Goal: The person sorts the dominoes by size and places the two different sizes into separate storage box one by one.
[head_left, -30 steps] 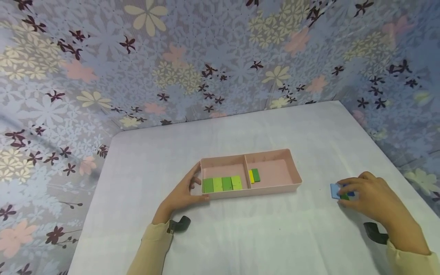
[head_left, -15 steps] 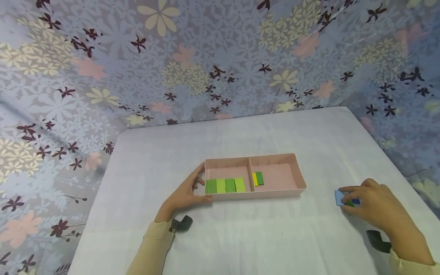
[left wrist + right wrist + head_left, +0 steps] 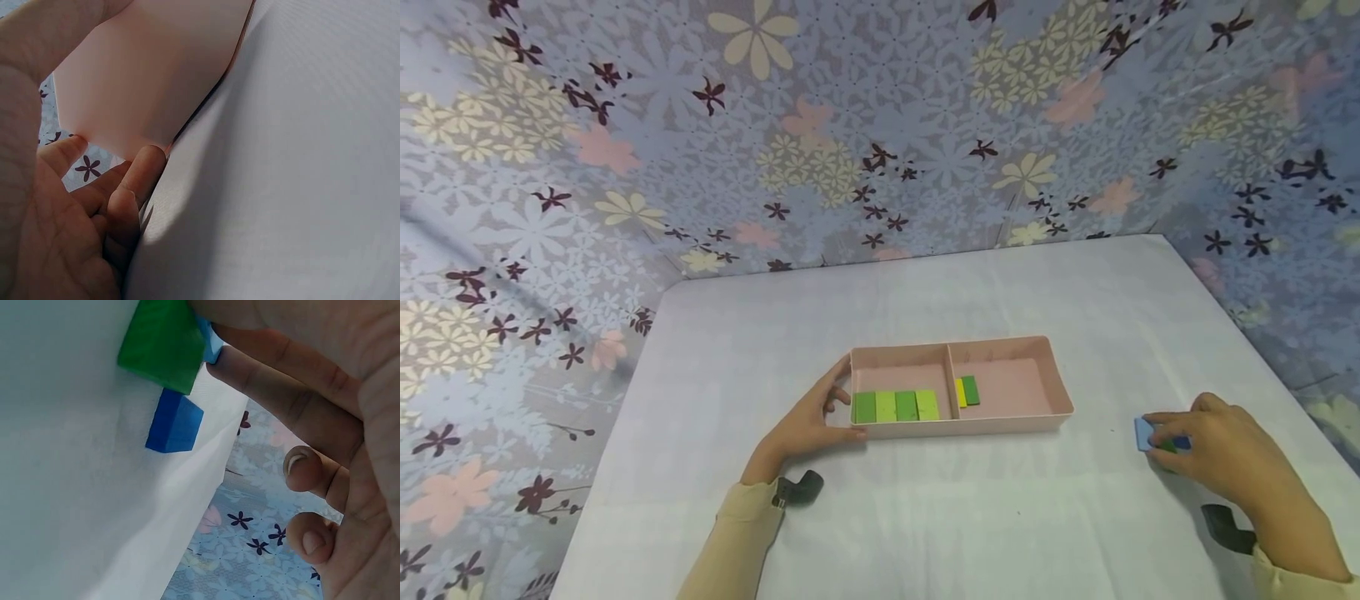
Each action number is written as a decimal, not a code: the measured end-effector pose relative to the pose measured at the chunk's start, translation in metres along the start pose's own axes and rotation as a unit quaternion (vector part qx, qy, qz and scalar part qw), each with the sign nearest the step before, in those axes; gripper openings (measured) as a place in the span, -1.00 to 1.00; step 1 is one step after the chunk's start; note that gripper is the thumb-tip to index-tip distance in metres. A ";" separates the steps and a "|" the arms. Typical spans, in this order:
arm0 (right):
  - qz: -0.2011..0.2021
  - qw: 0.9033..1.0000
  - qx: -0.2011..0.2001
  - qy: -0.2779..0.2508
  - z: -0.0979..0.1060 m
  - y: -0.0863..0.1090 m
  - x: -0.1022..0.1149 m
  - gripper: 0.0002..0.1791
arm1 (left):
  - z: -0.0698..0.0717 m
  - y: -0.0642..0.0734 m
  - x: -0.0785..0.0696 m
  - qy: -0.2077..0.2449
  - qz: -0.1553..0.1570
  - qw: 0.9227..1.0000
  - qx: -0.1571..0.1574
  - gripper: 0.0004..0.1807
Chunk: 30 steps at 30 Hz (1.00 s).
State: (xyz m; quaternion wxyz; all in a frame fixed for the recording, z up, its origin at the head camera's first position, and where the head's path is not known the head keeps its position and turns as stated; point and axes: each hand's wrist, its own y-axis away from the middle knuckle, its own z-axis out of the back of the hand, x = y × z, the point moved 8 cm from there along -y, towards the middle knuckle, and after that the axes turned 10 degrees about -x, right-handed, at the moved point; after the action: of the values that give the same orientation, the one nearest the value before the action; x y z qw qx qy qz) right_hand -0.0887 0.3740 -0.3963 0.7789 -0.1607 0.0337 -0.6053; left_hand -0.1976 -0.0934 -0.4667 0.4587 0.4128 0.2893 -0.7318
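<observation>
Partly hidden, green block [image 3: 164,350]; right hand [image 3: 1219,454], grip around light-blue block [image 3: 1142,434]; left hand [image 3: 807,427] round box [image 3: 955,428].

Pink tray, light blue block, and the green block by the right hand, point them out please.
Pink tray [image 3: 1018,387]: head view, bare floor of its right compartment.
Light blue block [image 3: 1142,435]: head view, middle of its visible face.
Green block [image 3: 164,347]: right wrist view, middle of its visible surface.

gap: tabletop [image 3: 1101,379] between box [image 3: 966,427] and light-blue block [image 3: 1142,435] | barrier: box's divider [image 3: 952,371]
</observation>
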 end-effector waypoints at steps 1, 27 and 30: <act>0.007 1.000 -0.011 0.000 0.002 -0.001 0.001 -0.76 | 0.000 0.000 0.000 0.000 -0.001 1.000 0.000 0.28; 0.084 0.993 -0.085 -0.014 0.045 -0.069 0.056 -0.75 | 0.001 0.000 0.000 -0.002 0.003 1.000 -0.001 0.28; 0.083 0.994 -0.075 -0.021 0.040 -0.078 0.066 -0.77 | 0.000 0.000 0.002 -0.001 0.006 1.000 0.001 0.27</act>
State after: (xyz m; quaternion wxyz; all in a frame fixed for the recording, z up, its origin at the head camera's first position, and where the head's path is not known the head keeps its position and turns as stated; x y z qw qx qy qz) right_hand -0.1344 0.3028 -0.3259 0.8129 -0.2279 0.0758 -0.5307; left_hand -0.1985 -0.0942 -0.4685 0.4635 0.4139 0.2856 -0.7296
